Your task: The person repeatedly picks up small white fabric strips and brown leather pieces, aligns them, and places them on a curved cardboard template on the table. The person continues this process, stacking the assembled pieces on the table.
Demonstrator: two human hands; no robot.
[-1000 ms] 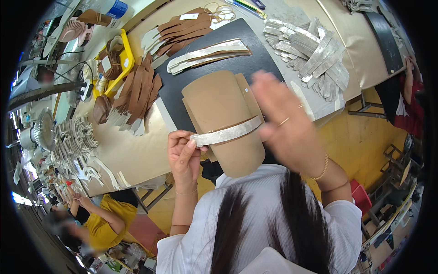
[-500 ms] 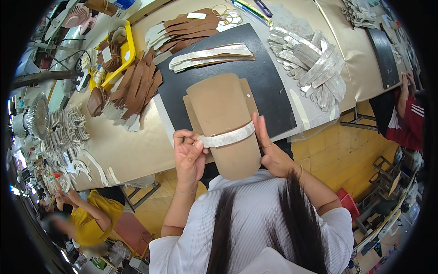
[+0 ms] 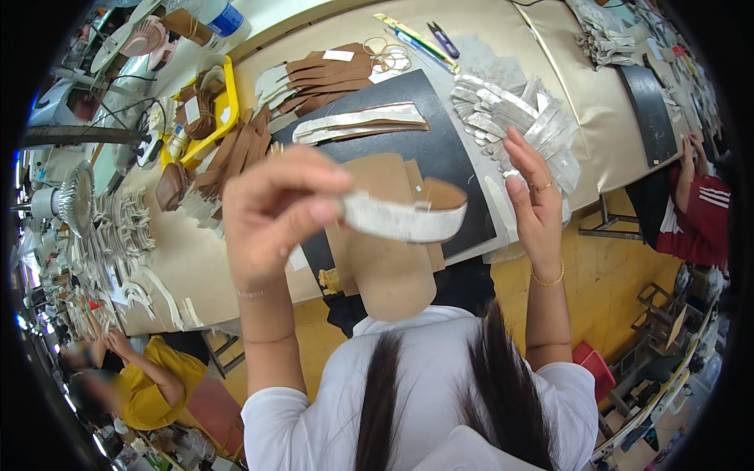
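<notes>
One silver strap (image 3: 404,221) is pinched at its end by the left hand (image 3: 271,212), raised above the black mat (image 3: 440,149). A tan sole piece (image 3: 389,251) lies under the strap. The right hand (image 3: 534,200) is held open, empty, beside the mat's right edge, near silver strips (image 3: 510,118).

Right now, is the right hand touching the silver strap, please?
Apart: the head view shows the right hand open, with a gap to the silver strap, which the left hand pinches.

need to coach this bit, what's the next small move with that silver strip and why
Probably bring the right hand onto the strip's free end: the left hand pinches only one end of the silver strip, which curves across the tan card form, while the right hand is open and apart.
</notes>
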